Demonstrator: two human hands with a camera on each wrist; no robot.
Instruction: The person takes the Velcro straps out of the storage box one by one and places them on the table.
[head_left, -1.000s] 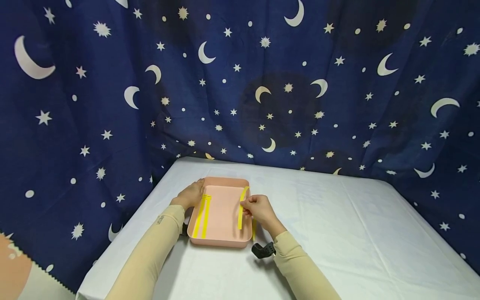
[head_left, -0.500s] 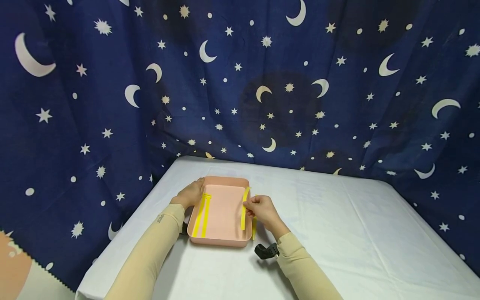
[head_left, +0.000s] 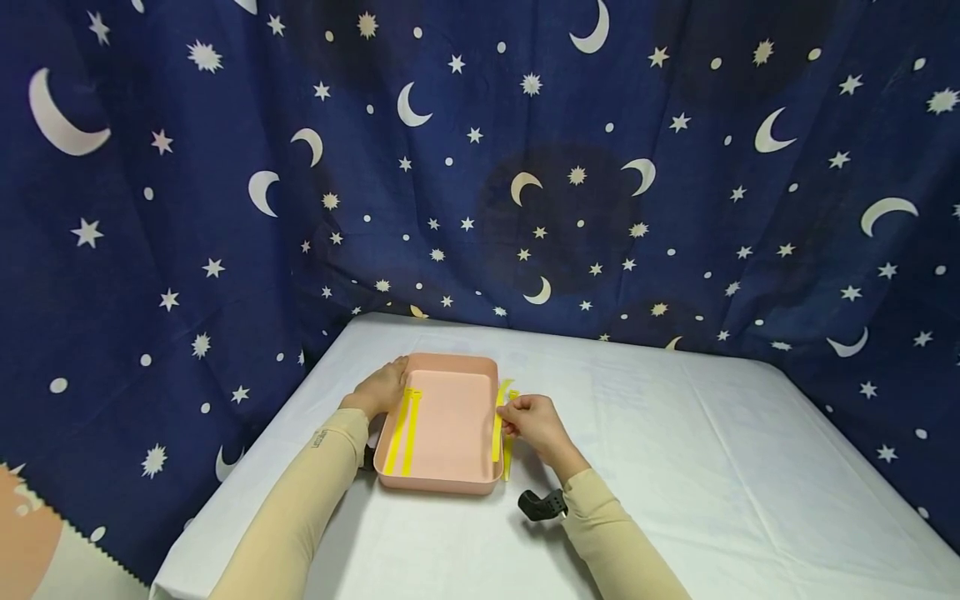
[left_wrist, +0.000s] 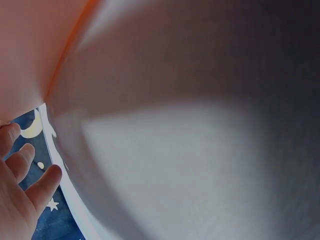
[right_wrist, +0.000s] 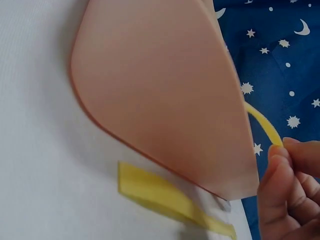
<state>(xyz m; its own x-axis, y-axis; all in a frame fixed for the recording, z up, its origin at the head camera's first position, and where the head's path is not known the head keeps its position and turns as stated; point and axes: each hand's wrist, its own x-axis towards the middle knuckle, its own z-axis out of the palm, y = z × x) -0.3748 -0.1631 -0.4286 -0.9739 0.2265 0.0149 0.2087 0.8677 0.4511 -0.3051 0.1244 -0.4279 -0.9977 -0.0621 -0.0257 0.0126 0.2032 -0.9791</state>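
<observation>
Since the earlier frame, the strip (head_left: 498,417) has been carried from inside the tray (head_left: 442,433) to its right rim, pinched by the right hand (head_left: 536,423). The left hand (head_left: 382,387) is curled over the tray's far-left corner, near the tabletop's (head_left: 675,467) far-left corner. The strip should be lowered straight beside 2 strips (head_left: 403,429) laid inside.

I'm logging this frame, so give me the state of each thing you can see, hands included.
Tray: upright on the table, steadied at its left rim.
Two strips: flat inside the tray, left side.
Held strip: pinched, bent over the tray's right rim.
Loose strip: flat on the table, right of the tray.
Left hand: holds the tray's rim.
Right hand: pinches the held strip.
</observation>
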